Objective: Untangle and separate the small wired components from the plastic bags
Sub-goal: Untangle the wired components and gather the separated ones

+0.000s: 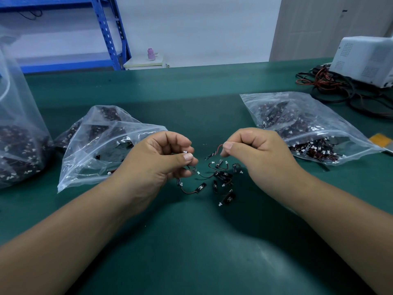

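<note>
My left hand [161, 160] and right hand [255, 154] each pinch a wired part [214, 153] between thumb and forefinger. Only few parts [221, 177] lie loose mid-table [191, 241]. The bags [276, 101] look full, so I judge most work is left.

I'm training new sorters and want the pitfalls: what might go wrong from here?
The left hand and right hand each pinch a thin wire; a hard pull might tear it. Dangling ends could snag the loose pile below. The right bag looks open beside the forearm; a nudge might spill parts.
</note>
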### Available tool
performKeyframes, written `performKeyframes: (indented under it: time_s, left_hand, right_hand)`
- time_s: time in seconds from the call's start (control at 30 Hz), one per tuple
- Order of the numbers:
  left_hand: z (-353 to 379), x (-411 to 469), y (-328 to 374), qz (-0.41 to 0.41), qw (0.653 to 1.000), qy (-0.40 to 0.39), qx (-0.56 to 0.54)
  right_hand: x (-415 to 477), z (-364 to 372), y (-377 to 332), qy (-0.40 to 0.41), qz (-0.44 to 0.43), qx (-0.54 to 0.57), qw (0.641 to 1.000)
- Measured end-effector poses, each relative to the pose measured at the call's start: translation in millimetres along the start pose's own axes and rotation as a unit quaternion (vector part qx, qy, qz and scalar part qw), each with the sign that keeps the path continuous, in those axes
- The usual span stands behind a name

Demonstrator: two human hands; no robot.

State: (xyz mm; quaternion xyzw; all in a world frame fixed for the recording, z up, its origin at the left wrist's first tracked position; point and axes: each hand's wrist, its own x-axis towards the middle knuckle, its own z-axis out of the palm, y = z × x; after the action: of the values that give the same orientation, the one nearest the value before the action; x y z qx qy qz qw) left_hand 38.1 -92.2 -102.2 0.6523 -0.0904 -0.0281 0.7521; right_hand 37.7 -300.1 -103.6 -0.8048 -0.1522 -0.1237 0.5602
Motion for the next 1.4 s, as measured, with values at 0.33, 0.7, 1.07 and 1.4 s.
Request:
performKeyframes:
  time_s: [0.33,0.7,1.07,1.4]
  left_hand:
    - [-9.4,4.5,-1.5,0.112,0.962,0.069,0.240]
    - [-17.7,7.0,-11.3,0.099,0.838,0.035,0.535]
    - [-20.3,1.2,0.5,0.136,0.762,-0.022,0.633]
    - [-9.5,-12.6,5.0,0.206,0.659,-0.216,0.690]
  right_hand:
    - [8.4,-6.7,18.3,-0.014,0.009,-0.051,0.999]
    - [7.5,0.3,22.5,-0.095,-0.043,-0.149,0.983]
    - [8.9,-3.7,24.3,-0.062,-0.004,-0.138,0.988]
    - [7.9,-4.3,29.2,-0.085,0.010,-0.163,0.983]
